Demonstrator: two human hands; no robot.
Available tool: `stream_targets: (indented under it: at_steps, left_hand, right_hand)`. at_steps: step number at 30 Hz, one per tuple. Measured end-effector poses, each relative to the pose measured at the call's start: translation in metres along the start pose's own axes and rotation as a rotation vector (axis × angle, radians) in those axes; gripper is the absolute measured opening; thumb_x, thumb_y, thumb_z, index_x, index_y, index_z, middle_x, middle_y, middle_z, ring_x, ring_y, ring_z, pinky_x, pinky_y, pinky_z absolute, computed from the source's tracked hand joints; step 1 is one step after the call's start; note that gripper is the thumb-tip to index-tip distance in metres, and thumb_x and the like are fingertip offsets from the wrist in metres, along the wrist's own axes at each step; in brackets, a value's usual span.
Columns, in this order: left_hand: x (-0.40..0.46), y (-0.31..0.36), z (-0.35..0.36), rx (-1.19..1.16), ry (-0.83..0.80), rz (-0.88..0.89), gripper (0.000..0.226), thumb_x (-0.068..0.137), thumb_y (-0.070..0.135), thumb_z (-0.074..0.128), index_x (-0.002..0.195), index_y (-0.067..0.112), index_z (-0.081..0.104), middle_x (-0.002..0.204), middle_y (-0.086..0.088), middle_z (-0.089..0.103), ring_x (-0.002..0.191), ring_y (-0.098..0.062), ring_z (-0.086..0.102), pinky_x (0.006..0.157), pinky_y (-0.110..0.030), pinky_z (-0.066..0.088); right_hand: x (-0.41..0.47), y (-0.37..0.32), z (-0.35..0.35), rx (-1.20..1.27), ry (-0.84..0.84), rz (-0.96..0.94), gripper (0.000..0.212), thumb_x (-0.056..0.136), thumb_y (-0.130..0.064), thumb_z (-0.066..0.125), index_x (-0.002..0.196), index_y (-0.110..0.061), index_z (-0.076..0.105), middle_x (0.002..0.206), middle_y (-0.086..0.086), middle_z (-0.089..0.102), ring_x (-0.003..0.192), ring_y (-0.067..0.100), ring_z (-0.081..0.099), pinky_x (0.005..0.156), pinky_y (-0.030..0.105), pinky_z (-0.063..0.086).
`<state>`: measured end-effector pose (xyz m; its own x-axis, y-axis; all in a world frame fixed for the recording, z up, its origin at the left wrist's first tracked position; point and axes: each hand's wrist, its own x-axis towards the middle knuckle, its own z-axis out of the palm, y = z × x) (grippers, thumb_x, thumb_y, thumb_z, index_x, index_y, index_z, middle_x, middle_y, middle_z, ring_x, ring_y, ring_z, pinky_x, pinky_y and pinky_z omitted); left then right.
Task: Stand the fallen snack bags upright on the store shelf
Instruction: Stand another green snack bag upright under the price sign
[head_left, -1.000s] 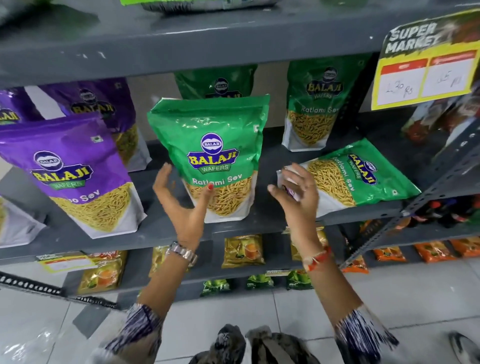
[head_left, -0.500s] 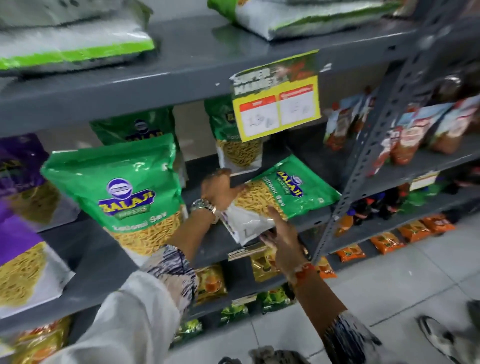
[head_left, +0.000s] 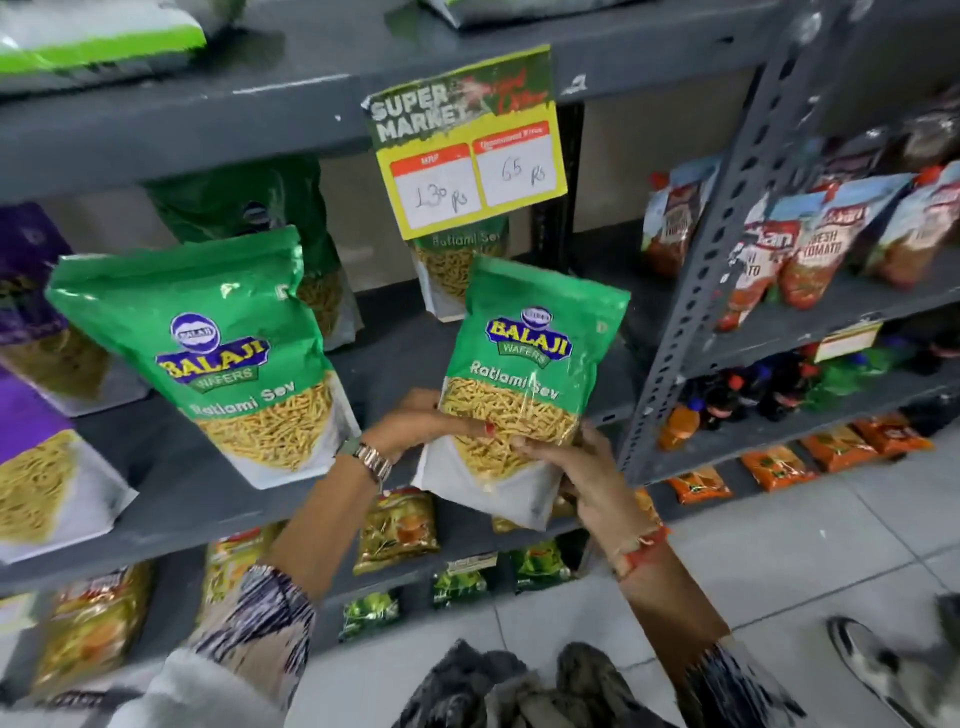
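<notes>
Two hands: both of yours are on one green Ratlami Sev bag (head_left: 524, 374), held upright at the front edge of the grey shelf (head_left: 171, 483).
Left hand: your left hand (head_left: 415, 423) grips the bag's lower left side, fingers clamped on the clear window, thumb on the front.
Right hand: your right hand (head_left: 587, 475) clasps the lower right corner, fingers closed around the white base.
Bag position: its bottom hangs just past the shelf lip; whether it touches the shelf you cannot tell.
Neighbour bag: a second green Ratlami Sev bag (head_left: 228, 358) stands upright to the left, leaning slightly, apart from the held one.
Behind: another green bag (head_left: 447, 270) stands at the back, partly hidden by the price sign (head_left: 467, 145) hanging from the shelf above.
Far left: purple bags (head_left: 31, 457) stand on the same shelf.
Right bay: tomato snack pouches (head_left: 810, 254) stand beyond the perforated upright post (head_left: 727, 223).
</notes>
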<state>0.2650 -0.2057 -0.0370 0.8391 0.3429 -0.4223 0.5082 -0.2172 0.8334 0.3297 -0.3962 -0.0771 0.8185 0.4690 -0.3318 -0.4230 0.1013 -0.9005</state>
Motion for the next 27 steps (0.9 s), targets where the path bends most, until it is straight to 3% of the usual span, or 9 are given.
stream_targets:
  at_steps: [2, 4, 7, 12, 16, 19, 23, 27]
  left_hand:
    - [-0.017, -0.006, 0.012, -0.077, 0.060, 0.072, 0.040, 0.056, 0.015, 0.086, 0.094, 0.011, 0.073, 0.100, 0.000, 0.074, 0.090, -0.009, 0.069, 0.077, -0.021, 0.054]
    - [-0.032, -0.007, 0.022, -0.173, 0.122, 0.139, 0.046, 0.053, 0.012, 0.087, 0.097, 0.009, 0.071, 0.101, -0.003, 0.074, 0.094, -0.014, 0.069, 0.083, -0.029, 0.055]
    - [-0.051, 0.000, 0.031, -0.244, 0.206, 0.242, 0.046, 0.051, 0.017, 0.088, 0.094, 0.013, 0.072, 0.099, -0.002, 0.074, 0.091, -0.014, 0.071, 0.080, -0.029, 0.057]
    - [-0.068, 0.012, 0.031, -0.337, 0.232, 0.352, 0.048, 0.044, 0.034, 0.087, 0.086, 0.016, 0.074, 0.090, 0.005, 0.077, 0.087, -0.016, 0.072, 0.071, -0.023, 0.057]
    - [-0.049, 0.012, 0.030, -0.367, 0.331, 0.358, 0.036, 0.050, 0.018, 0.087, 0.081, 0.023, 0.070, 0.082, 0.008, 0.076, 0.082, -0.011, 0.072, 0.069, -0.023, 0.058]
    - [-0.022, 0.016, 0.023, -0.358, 0.416, 0.358, 0.036, 0.056, 0.006, 0.084, 0.083, 0.021, 0.066, 0.095, -0.004, 0.073, 0.080, -0.007, 0.070, 0.075, -0.027, 0.059]
    - [0.008, 0.025, 0.017, -0.332, 0.519, 0.400, 0.046, 0.055, 0.004, 0.084, 0.095, 0.013, 0.062, 0.108, -0.016, 0.069, 0.096, -0.025, 0.067, 0.086, -0.040, 0.055]
    - [0.029, 0.024, 0.017, -0.307, 0.588, 0.431, 0.046, 0.056, 0.004, 0.084, 0.093, 0.014, 0.060, 0.105, -0.017, 0.070, 0.088, -0.020, 0.067, 0.079, -0.033, 0.055]
  right_hand:
    - [-0.006, -0.006, -0.012, -0.060, -0.023, -0.053, 0.053, 0.058, 0.005, 0.083, 0.103, -0.015, 0.062, 0.087, -0.003, 0.076, 0.079, 0.009, 0.072, 0.071, 0.026, 0.054]
    - [-0.012, -0.017, -0.019, -0.098, -0.057, -0.140, 0.058, 0.058, 0.004, 0.083, 0.108, -0.016, 0.061, 0.091, -0.005, 0.075, 0.083, 0.005, 0.071, 0.071, 0.019, 0.055]
    - [-0.022, -0.038, -0.024, -0.106, -0.142, -0.281, 0.051, 0.066, 0.006, 0.079, 0.109, -0.018, 0.062, 0.091, -0.008, 0.078, 0.090, 0.005, 0.072, 0.071, 0.014, 0.054]
    - [-0.030, -0.055, -0.030, -0.115, -0.176, -0.411, 0.048, 0.069, -0.008, 0.077, 0.115, -0.010, 0.063, 0.103, 0.000, 0.076, 0.104, 0.017, 0.069, 0.083, 0.025, 0.057]
    - [-0.014, -0.051, -0.020, -0.182, -0.197, -0.467, 0.039, 0.078, -0.002, 0.072, 0.115, -0.010, 0.062, 0.106, 0.001, 0.075, 0.105, 0.018, 0.069, 0.089, 0.029, 0.056]
    - [0.015, -0.056, -0.010, -0.241, -0.188, -0.500, 0.039, 0.080, 0.000, 0.070, 0.117, -0.005, 0.058, 0.109, 0.007, 0.072, 0.106, 0.019, 0.067, 0.092, 0.033, 0.055]
    - [0.055, -0.068, 0.001, -0.291, -0.174, -0.535, 0.047, 0.079, 0.007, 0.068, 0.122, 0.007, 0.050, 0.122, 0.027, 0.063, 0.109, 0.029, 0.063, 0.092, 0.032, 0.054]
    - [0.080, -0.065, 0.001, -0.337, -0.183, -0.567, 0.046, 0.080, 0.007, 0.067, 0.122, 0.004, 0.049, 0.117, 0.021, 0.064, 0.100, 0.013, 0.066, 0.089, 0.024, 0.054]
